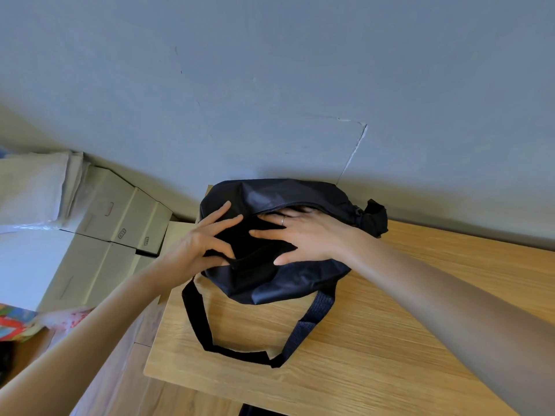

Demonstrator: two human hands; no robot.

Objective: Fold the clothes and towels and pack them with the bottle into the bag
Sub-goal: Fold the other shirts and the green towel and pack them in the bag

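Black bag at table far-left edge; both hands on it.

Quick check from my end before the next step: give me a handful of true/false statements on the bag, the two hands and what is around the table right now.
1. The black bag sits on the wooden table close to the grey wall. True.
2. Both hands are lifted clear of the bag. False: the left hand and the right hand are both on it, and the right fingertips reach the zipper line.
3. A bag strap lies looped on the tabletop in front of the bag. True.
4. A bottle stands on the table beside the bag. False: no bottle shows.
5. Cardboard boxes are stacked left of the table. True.
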